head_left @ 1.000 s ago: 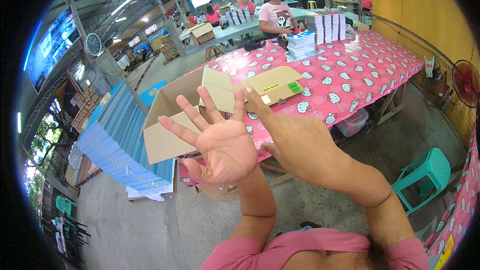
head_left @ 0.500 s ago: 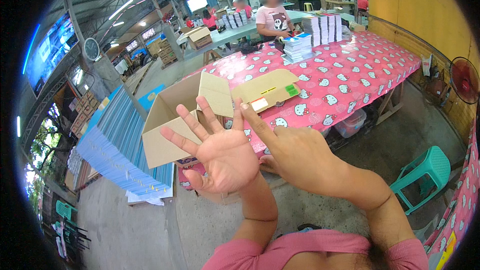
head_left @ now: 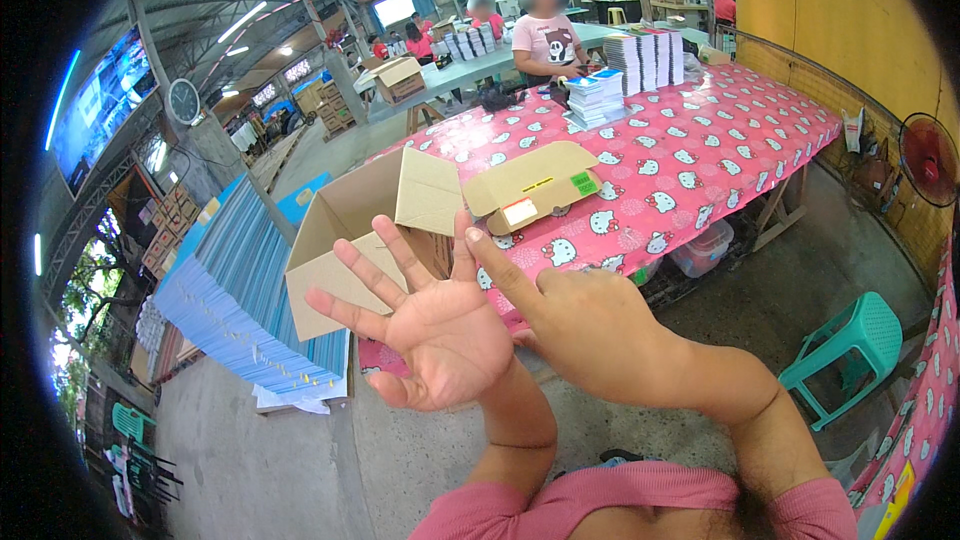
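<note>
Holding up a bare, empty left hand (head_left: 445,340), palm turned toward the camera, all five fingers spread well apart and gripping nothing. Reaching across with a bare right hand (head_left: 610,330), index finger extended, apparently touching the left little finger near its tip; impossible to tell how tightly folded the other right fingers, hidden behind the knuckles. By judgement, just pointing at that one finger so far, with no cardboard being handled; impossible to tell how much left. Just behind the left hand, at the near left end of a long table covered in pink patterned cloth (head_left: 720,145), a tan rectangular cardboard box (head_left: 365,202), top open, flaps folded outward, walls plain, bottom out of sight. Beside it on the cloth, a flat tan cut-out cardboard piece (head_left: 530,185), bearing green, white and yellow labels.
</note>
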A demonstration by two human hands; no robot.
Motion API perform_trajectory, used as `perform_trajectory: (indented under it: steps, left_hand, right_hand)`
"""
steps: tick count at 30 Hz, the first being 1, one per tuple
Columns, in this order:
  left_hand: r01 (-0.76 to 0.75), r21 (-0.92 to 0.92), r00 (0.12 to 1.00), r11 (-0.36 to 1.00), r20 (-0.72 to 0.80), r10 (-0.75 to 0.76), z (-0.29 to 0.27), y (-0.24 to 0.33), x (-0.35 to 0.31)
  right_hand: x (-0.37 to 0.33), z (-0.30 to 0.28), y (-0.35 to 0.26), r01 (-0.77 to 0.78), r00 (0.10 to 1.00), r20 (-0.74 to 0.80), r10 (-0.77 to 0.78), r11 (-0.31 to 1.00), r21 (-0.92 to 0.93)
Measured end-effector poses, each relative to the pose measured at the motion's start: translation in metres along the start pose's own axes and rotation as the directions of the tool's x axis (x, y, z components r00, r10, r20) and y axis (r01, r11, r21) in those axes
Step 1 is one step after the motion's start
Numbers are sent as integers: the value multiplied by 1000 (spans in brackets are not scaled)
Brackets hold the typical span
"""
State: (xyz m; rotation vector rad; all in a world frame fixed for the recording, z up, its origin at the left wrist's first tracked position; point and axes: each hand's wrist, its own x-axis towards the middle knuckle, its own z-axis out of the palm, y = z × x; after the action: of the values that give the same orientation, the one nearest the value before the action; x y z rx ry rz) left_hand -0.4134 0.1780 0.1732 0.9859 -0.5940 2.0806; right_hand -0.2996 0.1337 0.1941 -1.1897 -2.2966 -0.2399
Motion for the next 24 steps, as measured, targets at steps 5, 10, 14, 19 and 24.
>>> perform_trajectory:
  steps: [5,10,14,19,24]
  left_hand:
    - [14,-8,999,1000,34,-13,-3,-1,-2]
    - [23,3,999,1000,39,-23,-5,0,-4]
    - [33,14,999,999,28,-33,-3,1,-6]
    - [30,22,999,999,14,-30,0,2,-8]
    - [24,35,1000,999,17,-25,0,3,-10]
  right_hand:
    - [-2,5,2,8,999,-48,-11,998,-64]
    - [-3,5,1,11,999,-46,-14,998,-62]
    - [-5,7,0,2,999,-40,-5,997,-72]
    - [-7,8,-4,-39,997,69,40,999,-15]
    - [-8,9,-4,-32,998,56,32,999,-4]
